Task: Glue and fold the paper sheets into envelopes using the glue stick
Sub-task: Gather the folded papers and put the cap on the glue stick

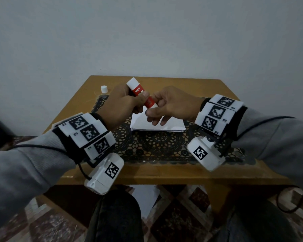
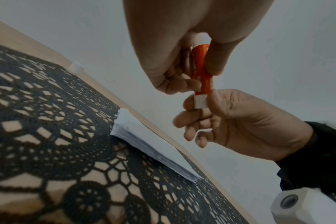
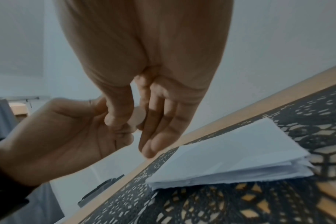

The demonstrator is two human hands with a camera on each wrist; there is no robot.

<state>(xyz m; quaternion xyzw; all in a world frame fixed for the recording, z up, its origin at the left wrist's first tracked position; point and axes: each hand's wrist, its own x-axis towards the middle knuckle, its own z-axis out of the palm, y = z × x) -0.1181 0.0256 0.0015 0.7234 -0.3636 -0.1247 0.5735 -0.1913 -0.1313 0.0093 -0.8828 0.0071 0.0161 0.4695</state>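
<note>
Both hands grip the glue stick [image 1: 141,94] above the paper stack [image 1: 171,125]: left hand [image 1: 120,103] round its barrel, right hand [image 1: 171,105] pinching its lower end (tip toward eleven o'clock); cap [image 1: 104,89] stands at ten o'clock on the table [image 1: 191,173].

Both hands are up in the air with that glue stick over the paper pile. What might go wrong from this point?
The left hand grips the glue stick while the right hand pinches its white base, probably twisting glue out; too much could snap off or smear. The stick hangs above the paper stack, so a slip might blotch the top sheet. The small white cap stands near the table's far edge and could get knocked off.
</note>
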